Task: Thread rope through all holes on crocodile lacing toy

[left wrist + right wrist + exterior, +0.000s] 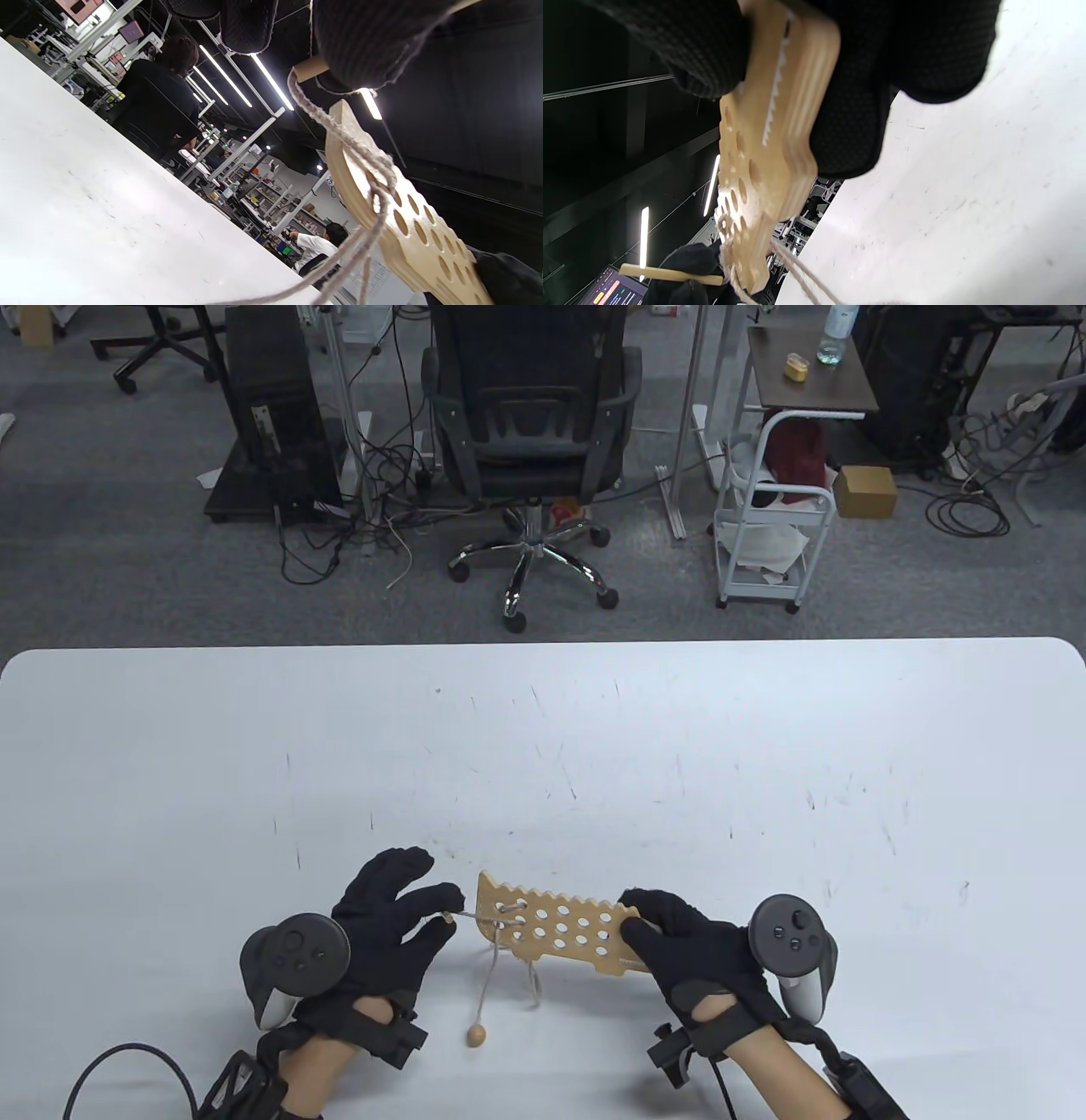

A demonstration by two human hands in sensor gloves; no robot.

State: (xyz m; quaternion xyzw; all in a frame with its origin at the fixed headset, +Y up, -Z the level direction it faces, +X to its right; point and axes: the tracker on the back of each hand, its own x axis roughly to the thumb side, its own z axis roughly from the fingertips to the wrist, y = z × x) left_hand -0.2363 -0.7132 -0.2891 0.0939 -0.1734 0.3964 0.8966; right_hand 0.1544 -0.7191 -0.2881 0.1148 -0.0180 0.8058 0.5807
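Wooden, hole-pierced crocodile lacing board (564,931) held above the white table (543,746): right hand (679,950) grips one end, left hand (390,916) pinches the wooden needle (670,274) of the beige rope (492,976) at the other end.

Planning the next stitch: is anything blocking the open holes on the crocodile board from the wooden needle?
Nothing visible does. The left hand pinches the wooden needle beside the crocodile board; only rope crosses the end holes, the rest are open. The right hand grips the far end.
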